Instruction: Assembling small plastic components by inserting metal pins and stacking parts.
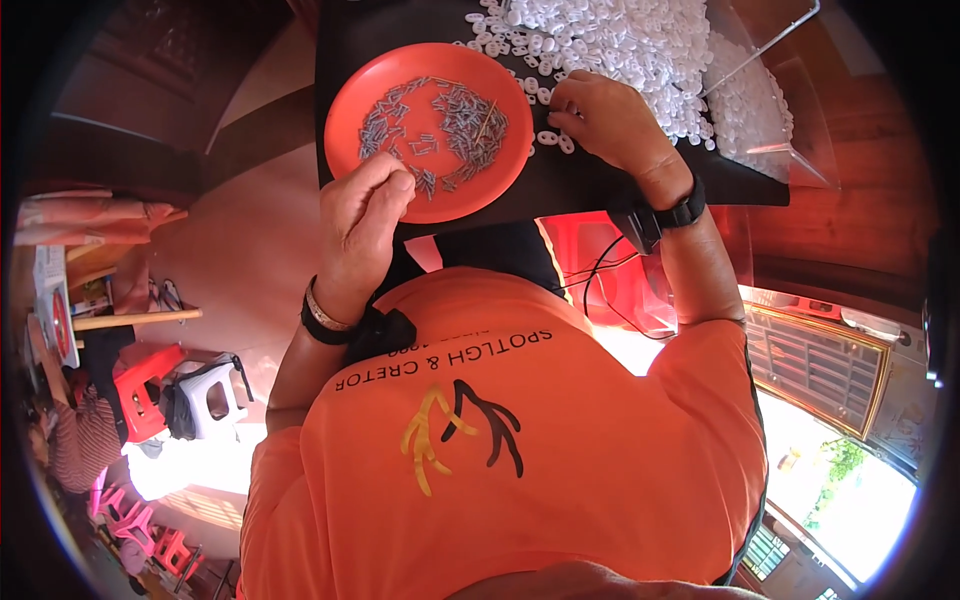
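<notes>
An orange-red round plate [345, 100] stands on the dark table and holds many small grey metal pins or screws [475, 130]. Over its near left rim is my left hand [365, 215], fingers curled and thumb pressed against them; whatever they hold is hidden. To the right of the plate my right hand [612, 125] has its fingertips drawn together just above the table, among small white oval plastic pieces with holes [560, 142]. I cannot make out what is in that pinch. A large heap of the same white pieces [630, 45] spreads beyond my right hand.
The black tabletop [690, 180] ends just in front of my body. A clear plastic bag or sheet [765, 110] lies around white pieces at the right. Black cables [600, 265] hang below the edge near my right wrist. Stools [210, 395] stand at the far left.
</notes>
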`<state>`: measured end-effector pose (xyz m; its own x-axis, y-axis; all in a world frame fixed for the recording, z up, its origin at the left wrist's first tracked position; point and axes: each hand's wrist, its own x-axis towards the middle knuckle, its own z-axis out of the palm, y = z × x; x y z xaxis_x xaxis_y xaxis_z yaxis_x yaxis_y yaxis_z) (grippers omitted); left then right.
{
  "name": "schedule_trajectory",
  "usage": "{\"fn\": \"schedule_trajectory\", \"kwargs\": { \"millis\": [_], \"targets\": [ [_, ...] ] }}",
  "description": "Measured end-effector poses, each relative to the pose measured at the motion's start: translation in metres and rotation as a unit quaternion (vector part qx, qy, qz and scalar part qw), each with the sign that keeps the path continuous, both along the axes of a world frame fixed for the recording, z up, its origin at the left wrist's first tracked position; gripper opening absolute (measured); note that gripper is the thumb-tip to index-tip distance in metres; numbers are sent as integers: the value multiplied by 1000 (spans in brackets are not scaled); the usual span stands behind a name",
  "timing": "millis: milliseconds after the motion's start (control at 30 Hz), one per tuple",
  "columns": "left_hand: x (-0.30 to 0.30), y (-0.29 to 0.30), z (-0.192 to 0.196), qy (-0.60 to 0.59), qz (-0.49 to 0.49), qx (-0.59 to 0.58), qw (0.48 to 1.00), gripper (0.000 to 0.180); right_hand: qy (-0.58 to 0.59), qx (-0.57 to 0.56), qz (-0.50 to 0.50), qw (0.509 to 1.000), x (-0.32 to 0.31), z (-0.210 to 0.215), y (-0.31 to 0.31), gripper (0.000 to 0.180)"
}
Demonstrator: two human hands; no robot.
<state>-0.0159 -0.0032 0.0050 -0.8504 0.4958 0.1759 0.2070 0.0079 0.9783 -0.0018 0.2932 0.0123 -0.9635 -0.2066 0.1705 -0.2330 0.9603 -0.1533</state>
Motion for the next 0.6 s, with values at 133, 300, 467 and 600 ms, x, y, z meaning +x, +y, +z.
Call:
{"fn": "schedule_trajectory", "kwargs": {
  "millis": [133,300,467,600],
  "targets": [
    [0,-1,-1,-5,-8,14,1000,22,-36,-19,-17,999,-1,0,1,16],
    [1,-3,2,10,-16,36,999,21,-55,-48,-27,997,-3,4,0,18],
    [0,-5,4,16,-11,43,999,21,-45,-110,-54,991,-5,11,-4,14],
    [-2,-4,7,40,-11,7,999,17,-107,-310,-43,944,-1,32,-30,9]
  ]
}}
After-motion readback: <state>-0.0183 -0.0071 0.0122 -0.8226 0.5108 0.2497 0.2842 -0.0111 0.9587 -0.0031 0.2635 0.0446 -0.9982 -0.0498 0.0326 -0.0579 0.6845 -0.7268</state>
